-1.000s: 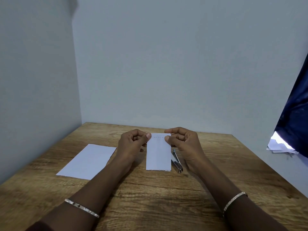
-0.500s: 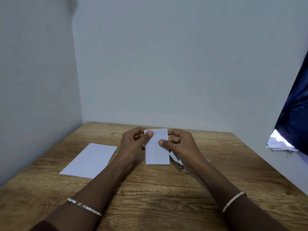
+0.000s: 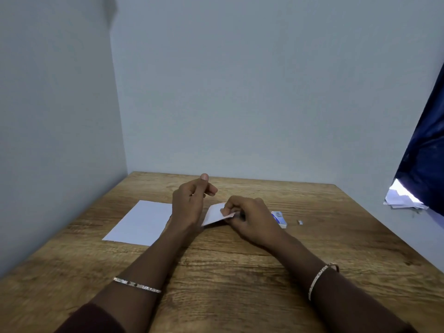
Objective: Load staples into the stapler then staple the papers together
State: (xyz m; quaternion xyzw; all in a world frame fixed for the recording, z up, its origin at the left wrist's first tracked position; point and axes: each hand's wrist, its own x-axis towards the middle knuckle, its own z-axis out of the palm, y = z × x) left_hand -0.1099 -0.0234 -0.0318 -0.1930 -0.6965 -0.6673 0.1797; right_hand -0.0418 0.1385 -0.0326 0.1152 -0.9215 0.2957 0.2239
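The wooden table is bearing a white sheet lying flat at left. The left hand is hovering, loosely curled, holding nothing; the right hand is pinching the small tilted paper near a blue staple box

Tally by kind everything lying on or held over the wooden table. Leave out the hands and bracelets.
White papers: 2, a flat white paper sheet and a small white paper slip pinched by the right hand
Blue and white cardboard box: 1
Tiny pale scrap: 1
Total: 4. No stapler shows; the hand may hide it.
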